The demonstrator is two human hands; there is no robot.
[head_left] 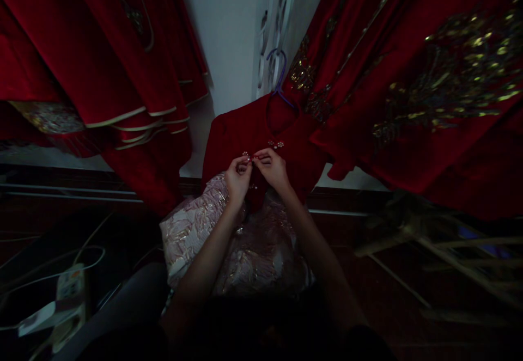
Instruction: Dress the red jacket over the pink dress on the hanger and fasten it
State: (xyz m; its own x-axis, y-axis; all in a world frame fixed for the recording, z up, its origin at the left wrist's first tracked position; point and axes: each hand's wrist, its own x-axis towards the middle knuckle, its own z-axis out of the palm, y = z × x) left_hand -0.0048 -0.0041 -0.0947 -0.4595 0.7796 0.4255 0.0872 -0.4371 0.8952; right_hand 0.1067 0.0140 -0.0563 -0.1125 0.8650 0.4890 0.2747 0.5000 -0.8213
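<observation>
A red jacket (229, 127) hangs from a purple hanger (281, 78) in front of me. Its front carries small beaded fasteners, one pair of them at the chest (275, 145). Pinched at the middle of the jacket front, my left hand (238, 178) holds one side of a beaded fastener. My right hand (273, 169) meets it there, thumb and finger closed on the fastener's other side. The two sets of fingertips nearly touch and partly cover the fastener. Below the jacket, pale pink shiny brocade fabric (196, 225) lies under my forearms.
Red garments with pale trim (134, 78) hang at the left. More red garments with gold sequins (461, 67) hang at the right. A white wall (229, 29) stands behind. A power strip with cords (71, 290) is at lower left, and a wooden frame (412, 230) at lower right.
</observation>
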